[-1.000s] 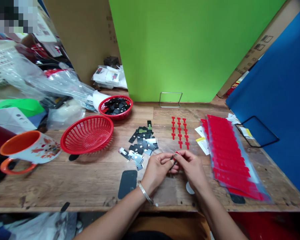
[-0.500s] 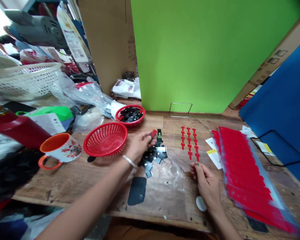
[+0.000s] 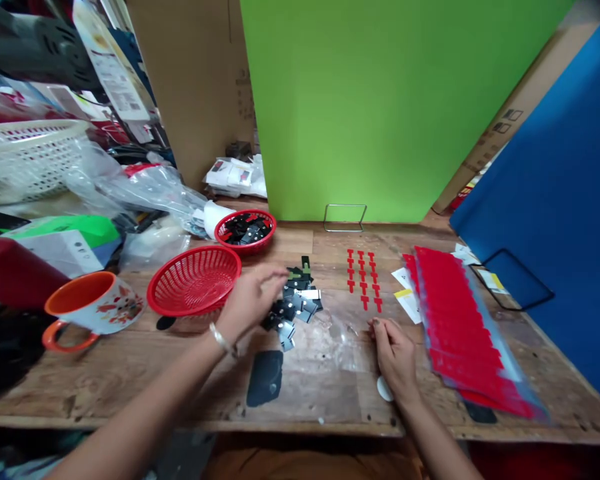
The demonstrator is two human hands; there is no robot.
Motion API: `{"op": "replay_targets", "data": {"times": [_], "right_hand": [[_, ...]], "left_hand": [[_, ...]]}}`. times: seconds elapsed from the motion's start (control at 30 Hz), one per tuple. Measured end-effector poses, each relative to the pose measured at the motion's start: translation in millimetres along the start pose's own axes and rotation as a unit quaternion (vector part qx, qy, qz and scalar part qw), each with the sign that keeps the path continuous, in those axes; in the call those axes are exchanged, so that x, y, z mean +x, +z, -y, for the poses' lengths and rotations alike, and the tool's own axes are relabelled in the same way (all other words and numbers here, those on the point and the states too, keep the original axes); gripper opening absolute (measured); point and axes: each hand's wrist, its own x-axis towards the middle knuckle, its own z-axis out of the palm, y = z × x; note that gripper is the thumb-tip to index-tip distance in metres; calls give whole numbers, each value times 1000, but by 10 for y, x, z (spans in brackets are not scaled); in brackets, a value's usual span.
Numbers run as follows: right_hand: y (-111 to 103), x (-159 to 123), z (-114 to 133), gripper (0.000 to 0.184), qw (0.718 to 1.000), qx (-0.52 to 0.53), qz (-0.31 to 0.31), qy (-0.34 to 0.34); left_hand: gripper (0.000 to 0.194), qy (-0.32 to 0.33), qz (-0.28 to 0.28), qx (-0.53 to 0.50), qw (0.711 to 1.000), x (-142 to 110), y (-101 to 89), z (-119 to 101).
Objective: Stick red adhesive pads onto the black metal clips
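Note:
My left hand [image 3: 250, 300], with a bracelet on the wrist, hovers between the larger red basket [image 3: 195, 280] and a pile of small black and silvery flat pieces [image 3: 297, 303]. Its thumb and fingers are stretched apart, and no piece shows in them. Close to the lower end of the rows of small red T-shaped pieces [image 3: 363, 277], my right hand [image 3: 395, 353] rests at the table with fingers curled and pressed together. Whatever they may hold is hidden. Behind the larger basket, a smaller red basket [image 3: 245, 248] holds black pieces and a few red ones.
An orange and white mug [image 3: 125, 310] stands at left beside a dark red bottle [image 3: 17, 277]. Red strips in clear plastic [image 3: 455, 320] lie at right. A green board [image 3: 340, 107] and blue board [image 3: 545, 187] stand behind. A dark patch [image 3: 265, 379] marks the tabletop.
My left hand has drawn back left from the pile, and the red and black piece it pinched no longer shows. My right hand keeps its place by the red rows. The view has shifted right.

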Motion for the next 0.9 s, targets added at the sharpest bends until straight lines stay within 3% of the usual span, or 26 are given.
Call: {"op": "replay_targets", "data": {"times": [0.1,0.23,0.33,0.53,0.9], "right_hand": [[8,1,-26,29,1000,-4,0,8],[28,3,-103,31,999,7,-8,34],[36,3,-131,32,999,11,-6,42],[37,-7,-108,35,998,-16,-1,53],[48,-15,-181,39,998,-34,15,47]], "left_hand": [[23,28,66,55,996,-480,127,19],[29,31,41,142,989,-879,176,298],[45,25,32,218,975,-1042,195,520],[53,34,76,283,955,-1127,258,570],[47,-15,29,263,964,-1146,245,463]]}}
